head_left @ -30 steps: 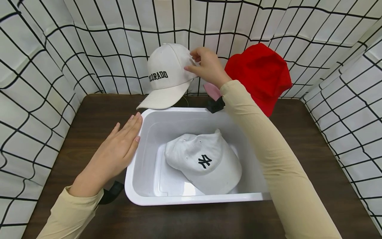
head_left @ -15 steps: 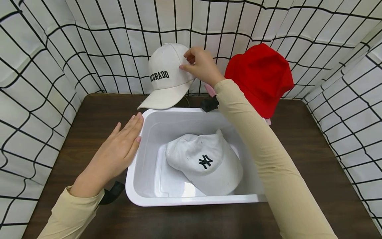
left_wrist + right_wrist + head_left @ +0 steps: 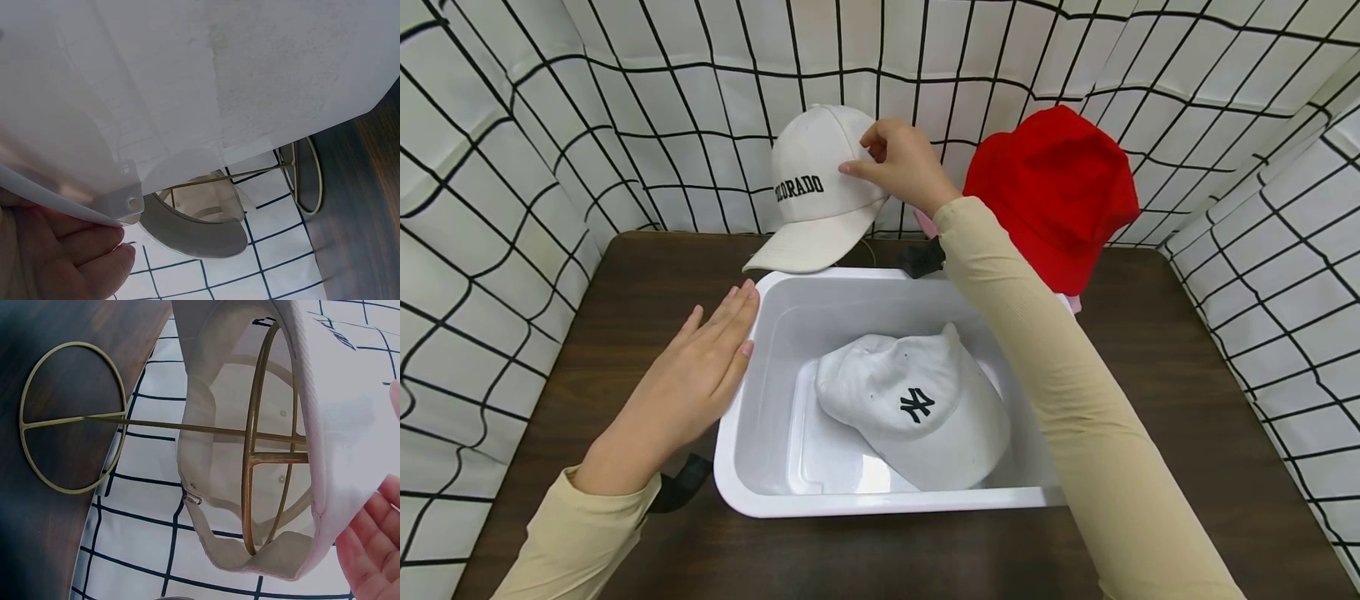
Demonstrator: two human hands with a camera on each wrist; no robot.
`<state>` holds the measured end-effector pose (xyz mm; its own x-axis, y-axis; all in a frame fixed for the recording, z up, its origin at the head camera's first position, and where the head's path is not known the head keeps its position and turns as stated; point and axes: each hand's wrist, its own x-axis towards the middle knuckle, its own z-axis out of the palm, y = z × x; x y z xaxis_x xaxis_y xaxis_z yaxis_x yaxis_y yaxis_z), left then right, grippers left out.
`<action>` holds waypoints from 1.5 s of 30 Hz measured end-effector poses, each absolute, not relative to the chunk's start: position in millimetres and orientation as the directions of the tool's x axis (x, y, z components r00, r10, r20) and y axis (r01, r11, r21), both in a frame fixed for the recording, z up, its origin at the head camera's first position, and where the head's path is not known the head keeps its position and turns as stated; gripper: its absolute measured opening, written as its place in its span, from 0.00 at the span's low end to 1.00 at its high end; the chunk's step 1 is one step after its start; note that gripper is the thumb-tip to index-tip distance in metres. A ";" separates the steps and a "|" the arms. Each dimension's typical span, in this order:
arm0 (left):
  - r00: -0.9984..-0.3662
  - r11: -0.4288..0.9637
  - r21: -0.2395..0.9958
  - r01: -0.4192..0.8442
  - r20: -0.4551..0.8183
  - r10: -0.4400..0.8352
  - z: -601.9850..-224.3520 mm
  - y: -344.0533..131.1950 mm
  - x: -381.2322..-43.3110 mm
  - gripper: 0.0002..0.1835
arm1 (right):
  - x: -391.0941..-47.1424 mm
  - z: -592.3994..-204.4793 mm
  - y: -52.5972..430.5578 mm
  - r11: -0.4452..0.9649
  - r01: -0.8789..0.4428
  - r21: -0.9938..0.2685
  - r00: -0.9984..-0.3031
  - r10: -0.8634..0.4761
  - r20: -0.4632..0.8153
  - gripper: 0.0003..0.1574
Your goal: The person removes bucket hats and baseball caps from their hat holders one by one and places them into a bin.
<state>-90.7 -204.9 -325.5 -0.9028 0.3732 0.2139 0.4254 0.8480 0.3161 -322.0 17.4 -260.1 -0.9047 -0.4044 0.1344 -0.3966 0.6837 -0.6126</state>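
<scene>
My right hand [image 3: 910, 167] touches the side of an off-white baseball cap [image 3: 831, 158] lettered in black, with a gap between its thumb and index fingertips. Seen from below in the right wrist view, the cap [image 3: 350, 437] sits over a brass wire stand [image 3: 249, 481], and my fingers [image 3: 369, 550] lie against its outside. My left hand [image 3: 688, 375] rests with nearly straight fingers along the left rim of a white plastic tub [image 3: 880, 503]. In the left wrist view those fingertips [image 3: 103, 250] meet the underside of the rim. Inside the tub lies a white NY cap [image 3: 917, 408].
To the right of my right hand hangs a red cap [image 3: 1060, 192], with something pink [image 3: 1072, 303] below it. The tub stands on a dark wooden table [image 3: 880, 554]. White walls with black wire grid [image 3: 700, 75] enclose the back and sides.
My right hand has shifted slightly left, its thumb sliding farther across the off-white cap's front. The left hand and the tub stay in place.
</scene>
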 end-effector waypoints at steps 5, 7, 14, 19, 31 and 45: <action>-0.903 0.849 0.315 0.425 0.215 0.373 -324.8 -206.0 -90.5 0.29 | -319.6 -255.2 11.7 0.731 -0.381 -0.565 -0.914 -0.391 0.110 0.29; -0.903 0.848 0.316 0.425 0.216 0.372 -324.6 -206.2 -90.2 0.29 | -319.2 -254.0 9.0 0.745 -0.355 -0.564 -0.924 -0.373 0.088 0.29; -0.901 0.847 0.315 0.428 0.220 0.373 -324.1 -206.4 -91.0 0.29 | -319.1 -253.4 4.3 0.742 -0.306 -0.597 -0.942 -0.325 0.079 0.22; -0.902 0.848 0.316 0.426 0.218 0.373 -323.9 -206.5 -90.9 0.29 | -320.1 -255.0 5.7 0.732 -0.335 -0.593 -0.936 -0.332 0.119 0.15; -0.903 0.848 0.316 0.425 0.213 0.373 -325.7 -205.4 -91.0 0.29 | -323.4 -263.0 10.3 0.677 -0.345 -0.650 -0.932 -0.328 0.153 0.14; -0.902 0.848 0.315 0.427 0.220 0.372 -326.1 -206.4 -89.9 0.29 | -320.1 -260.5 11.8 0.707 -0.414 -0.574 -0.910 -0.295 0.293 0.13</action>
<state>-89.9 -206.4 -326.1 -0.9016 0.3723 0.2203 0.4270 0.8475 0.3152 -320.1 11.8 -260.5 -0.9096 -0.2949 0.2928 -0.4138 0.7066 -0.5740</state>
